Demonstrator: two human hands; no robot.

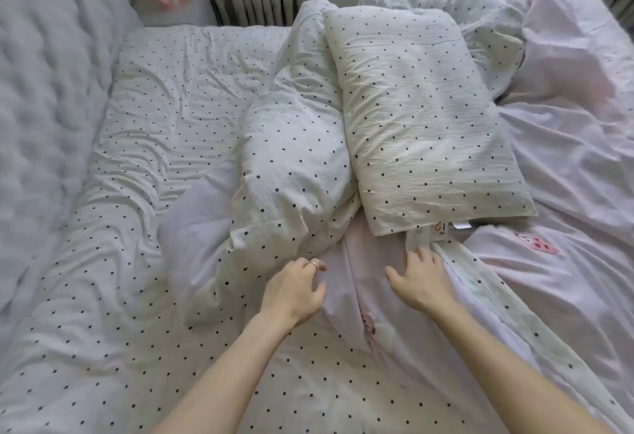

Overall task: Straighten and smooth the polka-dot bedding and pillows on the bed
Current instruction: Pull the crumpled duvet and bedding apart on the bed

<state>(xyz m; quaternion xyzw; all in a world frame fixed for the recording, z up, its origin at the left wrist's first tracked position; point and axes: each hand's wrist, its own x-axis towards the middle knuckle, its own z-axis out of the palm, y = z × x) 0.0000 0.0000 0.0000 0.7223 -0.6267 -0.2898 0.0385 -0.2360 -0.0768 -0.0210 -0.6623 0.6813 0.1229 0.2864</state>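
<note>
Fig. L hand (295,288) loosely curled, holding nothing visible; R hand (420,279) spread flat on pink sheet (346,272), bottom centre. Flat pillow (422,118) and soft pillow (295,145) lie skewed mid-frame; dotted cover (103,262) rumpled lower left. Advice: palms flat, sweep outward fr. centre, then square pillows.

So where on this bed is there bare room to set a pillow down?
The polka-dot sheet between the quilted grey side panel and the bunched polka-dot duvet; the pale pink cover right of the rectangular polka-dot pillow. The centre is crowded, left hand and right hand at its near end.
</note>
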